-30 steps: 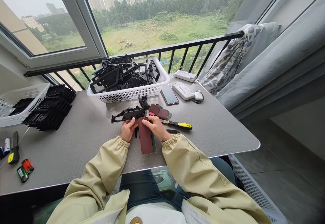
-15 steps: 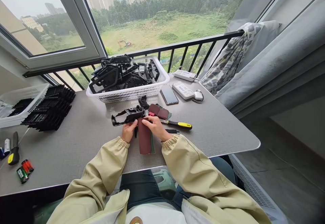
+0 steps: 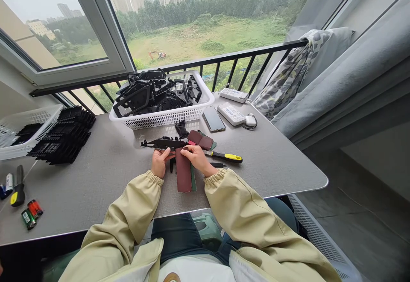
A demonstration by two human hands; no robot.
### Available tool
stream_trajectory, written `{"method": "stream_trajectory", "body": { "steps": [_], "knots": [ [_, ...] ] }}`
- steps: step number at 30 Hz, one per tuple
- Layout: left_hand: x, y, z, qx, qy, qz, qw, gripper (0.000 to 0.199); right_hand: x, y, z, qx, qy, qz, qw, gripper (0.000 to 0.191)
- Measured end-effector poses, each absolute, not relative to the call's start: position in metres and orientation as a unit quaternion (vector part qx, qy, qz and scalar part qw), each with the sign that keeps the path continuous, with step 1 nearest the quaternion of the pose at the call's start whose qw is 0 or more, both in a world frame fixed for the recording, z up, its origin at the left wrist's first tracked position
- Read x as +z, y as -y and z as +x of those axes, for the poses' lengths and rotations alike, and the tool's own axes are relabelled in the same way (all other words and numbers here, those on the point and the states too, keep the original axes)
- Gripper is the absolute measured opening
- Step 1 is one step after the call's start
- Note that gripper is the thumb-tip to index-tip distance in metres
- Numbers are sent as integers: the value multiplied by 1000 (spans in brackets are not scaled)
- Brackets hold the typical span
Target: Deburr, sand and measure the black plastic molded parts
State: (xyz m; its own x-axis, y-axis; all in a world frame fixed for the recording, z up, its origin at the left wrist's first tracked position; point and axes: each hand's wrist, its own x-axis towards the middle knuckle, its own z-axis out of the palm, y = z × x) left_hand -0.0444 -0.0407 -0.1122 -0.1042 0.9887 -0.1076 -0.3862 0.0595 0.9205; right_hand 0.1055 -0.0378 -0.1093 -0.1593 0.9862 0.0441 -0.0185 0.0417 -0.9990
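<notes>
My left hand [image 3: 159, 162] is closed on a black plastic frame part [image 3: 163, 143], held just above the table and seen nearly edge-on. My right hand [image 3: 196, 159] pinches the top of a folded reddish-brown sandpaper strip [image 3: 183, 173], whose green backing shows along its right side. The strip's upper end is against or very near the right end of the part; the exact contact is hidden by my fingers. Beyond my right hand lie more pieces of sandpaper [image 3: 201, 138] and a small black object [image 3: 181, 129]. A yellow-and-black handled tool [image 3: 231, 158] and a dark slim tool [image 3: 218, 165] lie beside that hand.
A white basket [image 3: 160, 120] heaped with black plastic parts stands at the back. A phone [image 3: 214, 118] and white boxy devices [image 3: 231, 114] are right of it. Leftward are stacked black grilles [image 3: 64, 137], another basket [image 3: 48, 122], a knife-like tool [image 3: 18, 190] and several batteries [image 3: 32, 213].
The black frame part has tilted from showing its open face to nearly edge-on. My left hand has turned slightly with it, and the sandpaper has shifted a little to the right.
</notes>
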Motion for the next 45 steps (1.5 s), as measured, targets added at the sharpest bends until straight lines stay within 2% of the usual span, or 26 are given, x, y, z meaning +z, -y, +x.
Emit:
{"method": "stream_trajectory", "body": {
  "steps": [19, 27, 39, 45],
  "knots": [
    [-114, 40, -41, 603, -467, 331, 555, 34, -107, 39, 105, 570, 529, -435, 454, 21],
    [-109, 37, -45, 600, -459, 255, 604, 27, -107, 30, 111, 592, 410, -449, 529, 24],
    [-104, 38, -45, 581, -436, 242, 643, 26, -104, 33, 110, 618, 362, -435, 546, 22],
    [-105, 45, -42, 564, -402, 304, 654, 46, -103, 36, 107, 615, 376, -420, 552, 23]
  ]
}}
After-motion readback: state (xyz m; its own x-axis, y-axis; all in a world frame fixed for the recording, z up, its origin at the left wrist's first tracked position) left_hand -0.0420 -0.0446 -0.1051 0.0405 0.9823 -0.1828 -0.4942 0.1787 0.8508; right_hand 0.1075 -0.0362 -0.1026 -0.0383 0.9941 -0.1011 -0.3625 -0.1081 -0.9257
